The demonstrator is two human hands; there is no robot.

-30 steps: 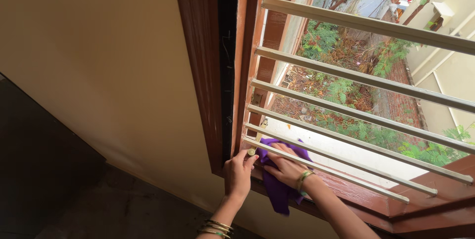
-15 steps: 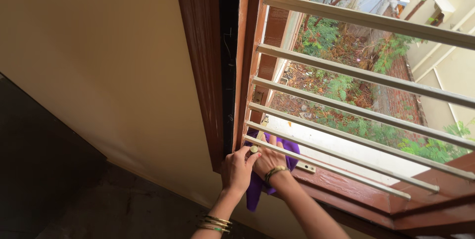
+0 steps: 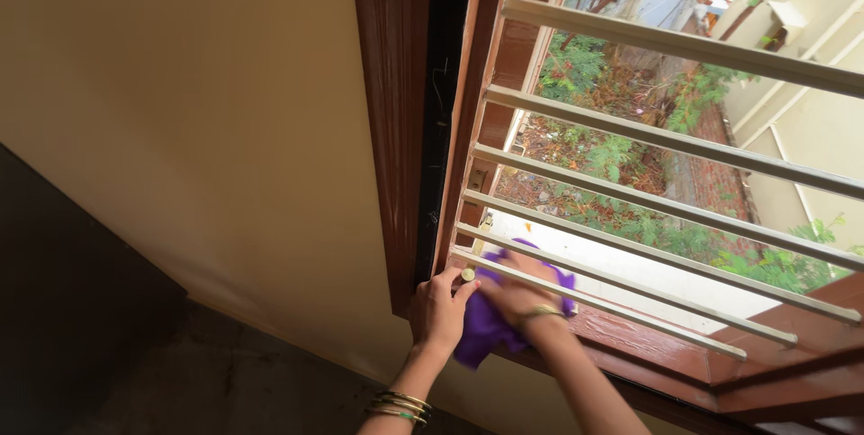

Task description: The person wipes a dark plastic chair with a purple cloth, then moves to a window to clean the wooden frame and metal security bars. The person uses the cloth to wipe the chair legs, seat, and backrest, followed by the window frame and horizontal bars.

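The right hand (image 3: 520, 295) presses flat on a purple cloth (image 3: 490, 322) at the lower left corner of the window, fingers spread over the fabric rather than closed around it. The left hand (image 3: 438, 309) grips the wooden frame (image 3: 396, 129) at the end of the lowest bar (image 3: 612, 302), fingers curled. Bangles (image 3: 396, 405) sit on the left wrist. The cloth lies on the sill (image 3: 666, 345), partly hidden under the right hand and behind the bar. The right forearm is cut off at the lower edge. Since half a second ago, the cloth is bunched closer to the left hand.
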